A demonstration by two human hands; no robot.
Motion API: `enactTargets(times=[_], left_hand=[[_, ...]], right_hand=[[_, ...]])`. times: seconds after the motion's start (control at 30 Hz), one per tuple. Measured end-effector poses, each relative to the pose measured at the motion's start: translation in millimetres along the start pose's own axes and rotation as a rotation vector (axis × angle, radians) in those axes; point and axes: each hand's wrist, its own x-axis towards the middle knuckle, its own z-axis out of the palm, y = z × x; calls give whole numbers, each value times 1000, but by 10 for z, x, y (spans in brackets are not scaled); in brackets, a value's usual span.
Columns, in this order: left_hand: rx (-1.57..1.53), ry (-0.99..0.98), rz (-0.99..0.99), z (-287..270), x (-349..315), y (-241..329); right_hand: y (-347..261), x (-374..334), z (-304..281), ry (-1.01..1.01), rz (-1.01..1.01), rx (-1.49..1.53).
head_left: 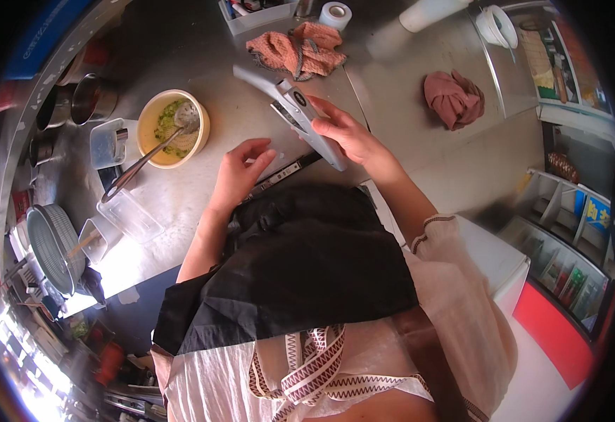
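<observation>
My right hand [346,133] is closed round a long grey hinged tool that looks like a stapler [321,141], held tilted above the steel counter. A thin grey arm of it sticks out at the far left end, and a dark slot shows along its side. Left of it, my left hand [243,172] hovers over the counter's near edge, apart from the tool. Its fingers are loosely bent, the thumb stands off them, and nothing shows in it. Below the hands, a black apron [300,267] covers my front.
Left on the counter [251,116] stands a cream bowl [146,130] of chopped greens with a slotted spoon [135,169] across it. Clear plastic tubs [131,214] and a grey basket [55,250] lie nearby. Beyond my hands are an orange cloth [300,50], a white roll [335,14] and a pink cloth [454,100].
</observation>
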Motion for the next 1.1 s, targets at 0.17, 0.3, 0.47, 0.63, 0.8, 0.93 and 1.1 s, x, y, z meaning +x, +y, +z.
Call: enactTargets(times=[0.17, 0.3, 0.47, 0.63, 0.8, 0.93, 1.1], left_hand=[[-569, -209, -35, 161, 84, 303], [-687, -262, -20, 207, 100, 417], [-200, 12, 126, 250, 114, 493], [-67, 93, 219, 279, 52, 579], [61, 76, 163, 241, -3, 566], [-86, 171, 78, 171, -121, 678], [-213, 186, 107, 151, -233, 657]], right_hand=[[-56, -256, 263, -160, -35, 309], [-118, -335, 464, -200, -41, 449], [-69, -236, 665, 90, -330, -10], [63, -232, 707, 168, -411, 104], [75, -310, 748, 206, -277, 343], [45, -300, 607, 210, -254, 582], [5, -285, 628, 331, -293, 599]])
